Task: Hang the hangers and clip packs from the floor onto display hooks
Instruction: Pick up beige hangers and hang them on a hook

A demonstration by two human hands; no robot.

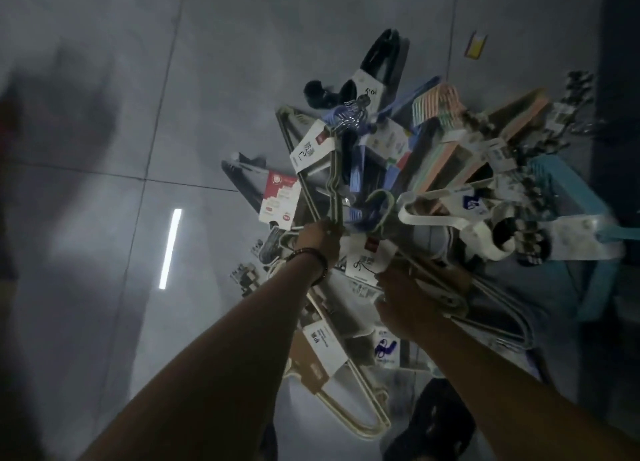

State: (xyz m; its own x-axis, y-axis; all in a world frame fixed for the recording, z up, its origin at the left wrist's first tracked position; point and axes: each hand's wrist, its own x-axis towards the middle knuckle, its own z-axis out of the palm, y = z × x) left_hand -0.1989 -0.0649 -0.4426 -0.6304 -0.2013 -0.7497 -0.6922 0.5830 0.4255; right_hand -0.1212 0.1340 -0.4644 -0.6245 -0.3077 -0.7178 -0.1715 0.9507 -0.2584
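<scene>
A heap of packed hangers and clip packs lies on the grey tiled floor. My left hand, with a dark bracelet at the wrist, is closed on the hooks of a beige hanger bundle with a white label. My right hand grips a bundle of pale hangers beside a white tag. White hangers, pastel hangers and a black hanger pack lie farther out. A cream hanger pack lies under my arms.
A turquoise plastic stool stands at the right of the heap. A small yellow tag lies on the floor beyond. Metal clip packs lie at the left of the heap. A ceiling light reflects on the tiles. Dark shelving runs along the right edge.
</scene>
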